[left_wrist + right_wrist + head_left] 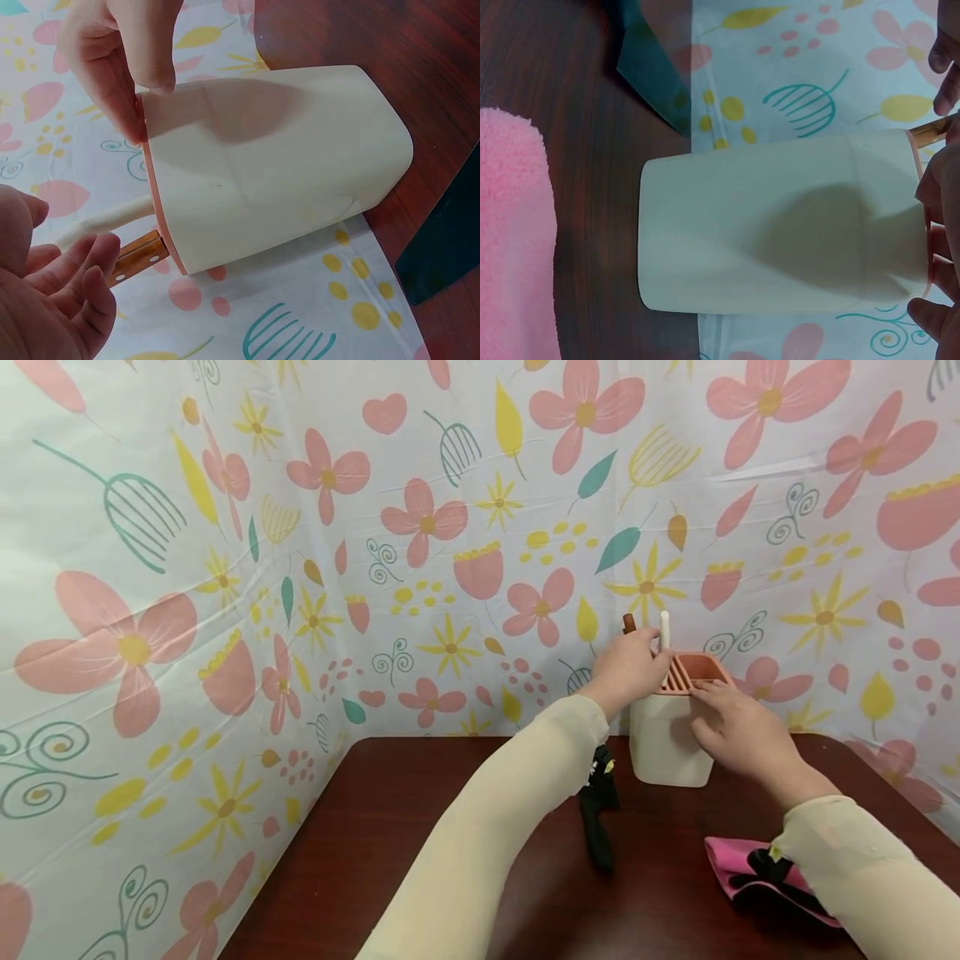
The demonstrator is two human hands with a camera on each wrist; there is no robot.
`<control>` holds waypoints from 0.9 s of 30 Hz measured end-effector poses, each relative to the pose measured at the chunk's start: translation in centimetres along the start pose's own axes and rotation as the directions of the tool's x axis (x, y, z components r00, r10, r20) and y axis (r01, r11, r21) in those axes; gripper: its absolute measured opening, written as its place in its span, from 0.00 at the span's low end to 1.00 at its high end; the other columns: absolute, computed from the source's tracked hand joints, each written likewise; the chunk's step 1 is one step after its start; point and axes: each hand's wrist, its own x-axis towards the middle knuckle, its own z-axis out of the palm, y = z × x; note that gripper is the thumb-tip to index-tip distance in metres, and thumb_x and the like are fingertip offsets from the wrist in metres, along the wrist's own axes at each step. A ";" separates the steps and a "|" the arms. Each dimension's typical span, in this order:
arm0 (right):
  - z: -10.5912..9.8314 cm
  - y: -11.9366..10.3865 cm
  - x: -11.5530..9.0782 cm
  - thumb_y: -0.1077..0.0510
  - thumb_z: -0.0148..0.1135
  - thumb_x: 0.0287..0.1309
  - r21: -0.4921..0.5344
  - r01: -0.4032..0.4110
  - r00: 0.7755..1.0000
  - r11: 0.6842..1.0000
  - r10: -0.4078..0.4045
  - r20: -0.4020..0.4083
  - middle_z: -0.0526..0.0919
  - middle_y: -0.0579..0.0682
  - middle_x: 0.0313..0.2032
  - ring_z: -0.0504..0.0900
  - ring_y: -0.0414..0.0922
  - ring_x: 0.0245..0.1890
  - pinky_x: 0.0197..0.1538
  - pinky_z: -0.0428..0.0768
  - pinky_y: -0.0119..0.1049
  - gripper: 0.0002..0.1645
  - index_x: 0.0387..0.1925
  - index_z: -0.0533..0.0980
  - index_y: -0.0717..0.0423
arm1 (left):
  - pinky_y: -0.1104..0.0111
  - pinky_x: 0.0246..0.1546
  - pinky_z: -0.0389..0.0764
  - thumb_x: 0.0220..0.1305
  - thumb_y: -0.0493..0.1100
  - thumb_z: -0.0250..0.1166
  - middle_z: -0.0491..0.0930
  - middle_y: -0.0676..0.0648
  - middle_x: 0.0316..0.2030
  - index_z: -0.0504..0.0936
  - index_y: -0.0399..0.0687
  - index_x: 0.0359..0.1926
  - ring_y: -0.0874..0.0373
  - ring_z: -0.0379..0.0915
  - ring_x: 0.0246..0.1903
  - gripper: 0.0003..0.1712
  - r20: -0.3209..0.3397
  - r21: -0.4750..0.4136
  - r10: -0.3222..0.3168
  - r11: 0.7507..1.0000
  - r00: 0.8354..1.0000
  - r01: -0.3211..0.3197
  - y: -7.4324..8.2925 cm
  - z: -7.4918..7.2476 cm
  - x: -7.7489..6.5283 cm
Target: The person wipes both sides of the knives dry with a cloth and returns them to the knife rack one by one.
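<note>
A cream knife holder [670, 743] with an orange slotted top [678, 675] stands upright at the table's back edge. My left hand [628, 668] is at its left side, with finger and thumb round a white handle [664, 625] that rises from the slots. Beside that handle, a riveted brown wooden handle [137, 255] sticks out of the top. My right hand [742, 727] holds the holder's front right rim, thumb and fingertips on the edge. The parts of both utensils below the slots are hidden inside the holder.
A dark-bladed knife [652, 67] lies on the dark red-brown table [420, 827] in front of the holder, its black handle towards me. A fluffy pink cloth [514, 225] lies under my right forearm. Flower-printed sheeting [450, 610] hangs behind the table.
</note>
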 end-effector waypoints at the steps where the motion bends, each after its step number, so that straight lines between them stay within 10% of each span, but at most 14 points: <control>1: 0.0 0.0 0.0 0.60 0.64 0.61 -0.001 0.000 1.000 1.000 0.000 0.001 0.77 0.70 0.64 0.72 0.70 0.66 0.62 0.71 0.70 0.30 0.63 0.75 0.69 | 0.68 0.35 0.82 0.75 0.62 0.56 0.84 0.65 0.47 0.71 0.76 0.70 0.68 0.80 0.40 0.24 0.002 -0.002 -0.002 1.000 1.000 0.002 0.0 0.0 0.0; 13: -0.8 -0.7 -0.5 0.58 0.64 0.63 0.023 0.010 0.999 1.000 -0.011 0.053 0.73 0.69 0.68 0.68 0.70 0.70 0.61 0.70 0.70 0.34 0.67 0.72 0.68 | 0.73 0.31 0.77 0.78 0.58 0.54 0.83 0.63 0.43 0.77 0.68 0.64 0.68 0.78 0.35 0.19 -0.006 -0.111 0.091 0.990 0.996 -0.091 -2.0 -0.6 -1.6; 21: -2.1 -0.7 -3.4 0.59 0.70 0.59 0.044 0.086 0.996 0.995 -0.087 0.016 0.74 0.66 0.68 0.70 0.67 0.70 0.63 0.72 0.63 0.35 0.68 0.73 0.59 | 0.66 0.53 0.77 0.76 0.60 0.55 0.83 0.63 0.46 0.78 0.67 0.59 0.69 0.79 0.43 0.17 -0.043 -0.125 0.105 0.986 0.994 -0.109 -7.3 -1.2 -4.7; 27: -2.4 -0.3 -6.7 0.50 0.80 0.51 -0.026 0.170 0.983 0.985 -0.167 0.081 0.87 0.53 0.56 0.86 0.52 0.52 0.53 0.78 0.30 0.35 0.61 0.80 0.50 | 0.67 0.37 0.80 0.73 0.60 0.58 0.81 0.57 0.42 0.78 0.59 0.51 0.63 0.78 0.35 0.15 0.076 -0.204 0.044 0.979 0.996 -0.028 -13.1 0.0 -7.2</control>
